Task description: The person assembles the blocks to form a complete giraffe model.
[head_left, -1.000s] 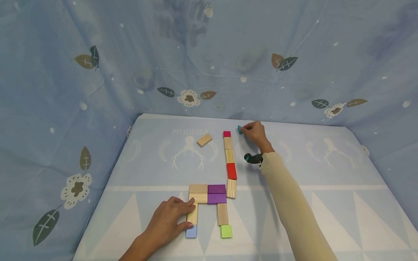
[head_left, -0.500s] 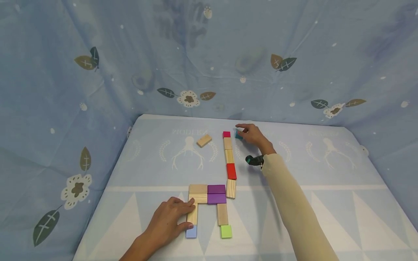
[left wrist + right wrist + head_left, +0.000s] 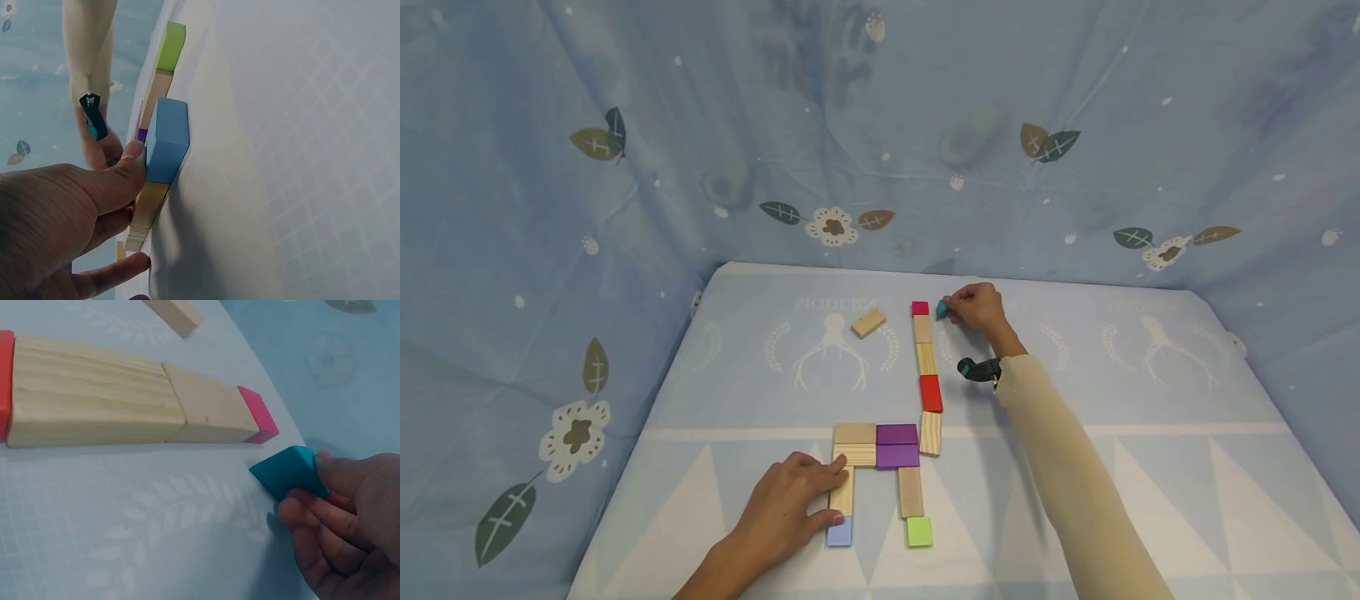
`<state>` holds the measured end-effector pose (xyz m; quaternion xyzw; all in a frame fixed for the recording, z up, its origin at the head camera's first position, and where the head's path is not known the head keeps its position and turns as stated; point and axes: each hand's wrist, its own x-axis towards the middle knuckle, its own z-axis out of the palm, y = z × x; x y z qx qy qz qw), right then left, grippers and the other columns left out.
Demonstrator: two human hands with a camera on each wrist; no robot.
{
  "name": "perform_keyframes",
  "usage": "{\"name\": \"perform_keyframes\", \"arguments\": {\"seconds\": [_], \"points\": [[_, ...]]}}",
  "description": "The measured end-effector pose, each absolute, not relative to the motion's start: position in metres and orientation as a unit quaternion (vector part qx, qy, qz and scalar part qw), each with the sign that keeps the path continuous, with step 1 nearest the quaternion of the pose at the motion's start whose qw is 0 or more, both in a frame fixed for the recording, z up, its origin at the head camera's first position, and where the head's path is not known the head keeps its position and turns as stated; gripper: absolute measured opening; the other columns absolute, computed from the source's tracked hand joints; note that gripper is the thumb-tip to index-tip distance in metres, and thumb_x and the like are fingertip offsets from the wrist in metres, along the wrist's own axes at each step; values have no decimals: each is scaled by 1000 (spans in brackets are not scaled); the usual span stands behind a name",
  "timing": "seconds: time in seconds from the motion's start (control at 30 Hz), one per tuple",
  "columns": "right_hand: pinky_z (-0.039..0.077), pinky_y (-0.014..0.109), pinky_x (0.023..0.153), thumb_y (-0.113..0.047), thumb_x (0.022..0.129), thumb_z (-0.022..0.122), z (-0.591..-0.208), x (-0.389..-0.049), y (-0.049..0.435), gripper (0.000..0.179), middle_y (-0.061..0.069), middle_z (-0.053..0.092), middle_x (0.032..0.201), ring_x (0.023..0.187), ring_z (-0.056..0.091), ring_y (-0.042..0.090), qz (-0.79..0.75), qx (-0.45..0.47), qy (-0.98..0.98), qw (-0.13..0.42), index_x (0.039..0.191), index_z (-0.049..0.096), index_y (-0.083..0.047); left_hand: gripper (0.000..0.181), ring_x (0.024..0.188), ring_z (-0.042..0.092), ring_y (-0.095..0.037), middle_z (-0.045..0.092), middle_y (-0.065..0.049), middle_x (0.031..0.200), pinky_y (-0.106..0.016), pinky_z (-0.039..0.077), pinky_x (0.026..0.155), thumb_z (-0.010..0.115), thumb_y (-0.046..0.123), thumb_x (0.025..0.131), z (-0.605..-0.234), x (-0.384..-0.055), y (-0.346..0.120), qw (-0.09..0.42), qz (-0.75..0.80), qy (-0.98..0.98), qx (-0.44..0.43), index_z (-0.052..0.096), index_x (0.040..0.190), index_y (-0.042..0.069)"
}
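My right hand pinches a teal triangular block between thumb and fingers, close to the right of the small pink block that tops a column. Below the pink block run two plain wooden blocks, a red block and another plain block. My left hand rests at the lower left of the layout, its thumb at the light blue block and its fingers on the plain wooden block above it. Purple blocks and a lime green block belong to the same flat figure.
A loose plain wooden block lies at an angle left of the column. The patterned white table cover meets blue flowered cloth at the back and sides. A dark wrist camera hangs by my right sleeve.
My right hand has brought the teal block left and slightly nearer, toward the pink block, and has turned it in its fingers. The left hand has stayed in place.
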<state>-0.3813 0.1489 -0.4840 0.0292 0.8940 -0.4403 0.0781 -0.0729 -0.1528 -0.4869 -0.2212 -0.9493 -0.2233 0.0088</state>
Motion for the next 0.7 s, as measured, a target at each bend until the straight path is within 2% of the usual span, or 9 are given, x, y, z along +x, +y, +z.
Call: {"name": "perform_keyframes", "arguments": {"seconds": [0.2, 0.37, 0.7], "points": [[53, 32, 73, -18, 96, 65, -484, -382, 143, 19, 12, 69, 87, 75, 64, 21, -437, -16, 897, 68, 101, 70, 0, 53, 104, 58, -19, 62, 4, 131, -43, 48, 84, 85, 37, 73, -487, -73, -153, 3, -223, -951, -214, 73, 119, 15], [49, 31, 70, -18, 97, 63, -483, -381, 141, 20, 12, 67, 88, 76, 60, 23, -424, -37, 902, 69, 102, 70, -1, 53, 104, 58, -20, 63, 4, 130, -43, 48, 84, 85, 37, 72, -488, -73, -153, 8, -221, -951, -215, 73, 118, 15], [48, 32, 70, -21, 96, 63, -486, -381, 139, 21, 11, 67, 91, 78, 61, 23, -421, -30, 903, 79, 103, 70, -2, 52, 104, 58, -20, 62, 4, 131, -44, 48, 84, 85, 36, 73, -488, -74, -152, -3, -216, -953, -214, 73, 118, 15]]}}
